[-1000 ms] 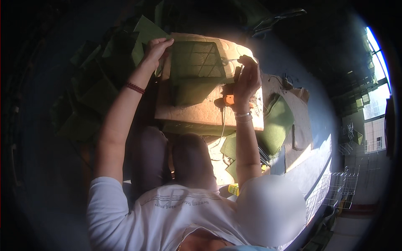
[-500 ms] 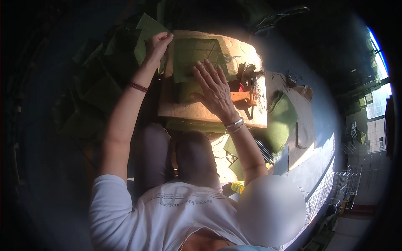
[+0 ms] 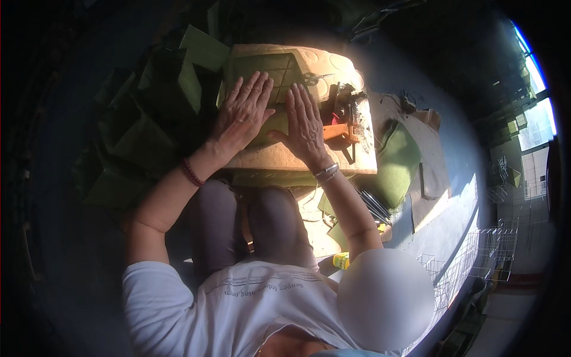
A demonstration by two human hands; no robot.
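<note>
A dark green sheet of fabric or felt (image 3: pixel 276 64) lies on the small pale worktable (image 3: pixel 262 159) in front of my knees. My left hand (image 3: pixel 242 116) rests flat over its near left part, fingers stretched out and pointing away from me. Beside it, my right hand (image 3: pixel 304 128) lies palm down with fingers extended and the thumb spread toward the left. Neither hand grips anything. A pair of scissors (image 3: pixel 311 78) lies just beyond my right fingertips. To the right of that hand is an orange pistol-shaped tool (image 3: pixel 338 131). What lies under my palms is partly hidden.
Several folded green fabric pieces (image 3: pixel 140 128) are heaped at the left of the table. A green cushion-like bundle (image 3: pixel 399 160) and flat cardboard (image 3: pixel 434 193) lie at the right. Wire grid racks (image 3: pixel 491 256) stand farther right. Dark clutter (image 3: pixel 348 98) sits on the table's right side.
My left hand has come from the table's far left corner, fingers curled there, toward me and right, and now lies flat. My right hand has stayed nearly in place.
</note>
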